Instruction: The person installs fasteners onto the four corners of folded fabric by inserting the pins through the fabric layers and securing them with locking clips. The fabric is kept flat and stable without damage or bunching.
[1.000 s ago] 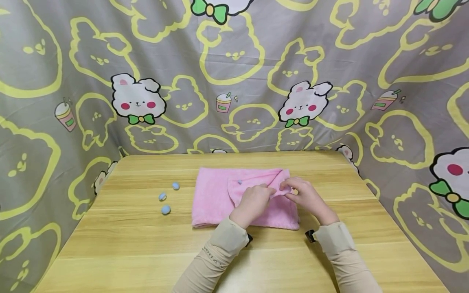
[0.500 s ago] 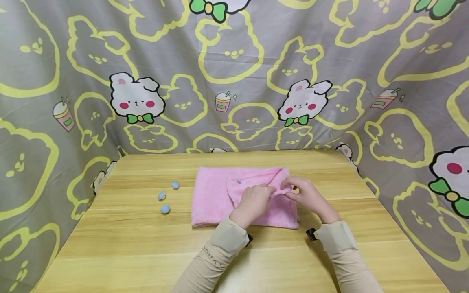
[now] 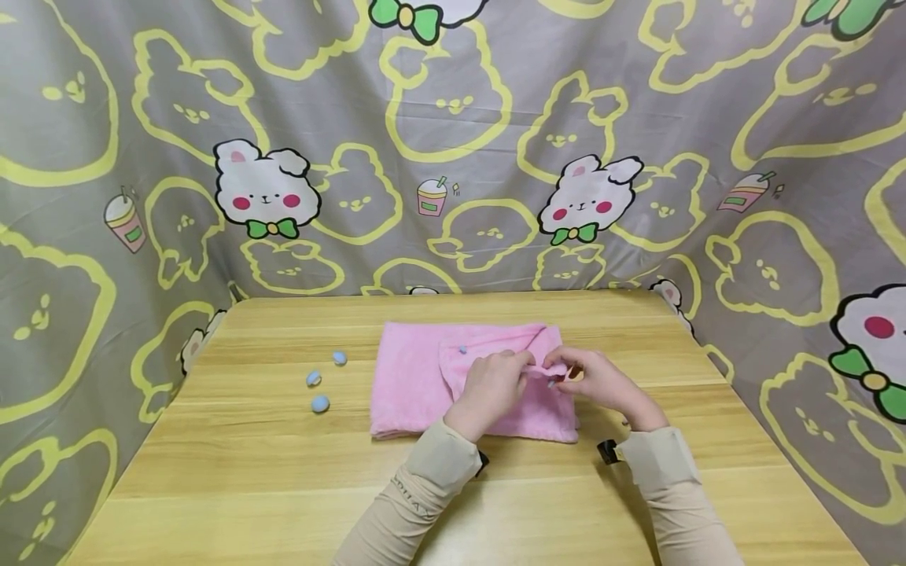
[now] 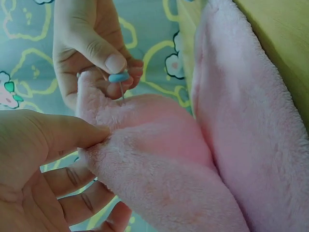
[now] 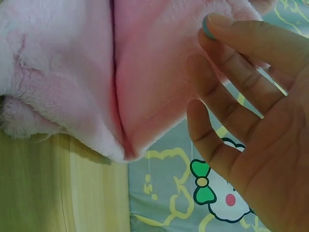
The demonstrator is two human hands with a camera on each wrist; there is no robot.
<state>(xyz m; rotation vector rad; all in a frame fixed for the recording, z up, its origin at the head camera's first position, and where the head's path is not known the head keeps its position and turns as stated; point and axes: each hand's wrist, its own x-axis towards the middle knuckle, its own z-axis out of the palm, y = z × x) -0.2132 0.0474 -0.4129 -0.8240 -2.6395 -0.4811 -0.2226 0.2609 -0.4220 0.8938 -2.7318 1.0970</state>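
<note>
A pink plush blanket lies folded on the table, one corner turned back into a flap. My left hand pinches the flap's edge between thumb and fingers, as the left wrist view shows. Beside it, my right hand pinches the flat blue head of a pin between thumb and finger. The pin's thin metal shaft points into the raised fabric; its tip is hidden there. In the right wrist view, only the edge of the blue head shows under the thumb. A small blue piece sits on the flap left of both hands.
Three small rounded blue pieces, one of them a plain blue one, lie on the wooden table left of the blanket. A patterned grey curtain surrounds the table's back and sides.
My right hand has shifted slightly right and its fingers have parted more from the left hand. The flap's edge is lifted, and blue now shows by the right fingertips.
</note>
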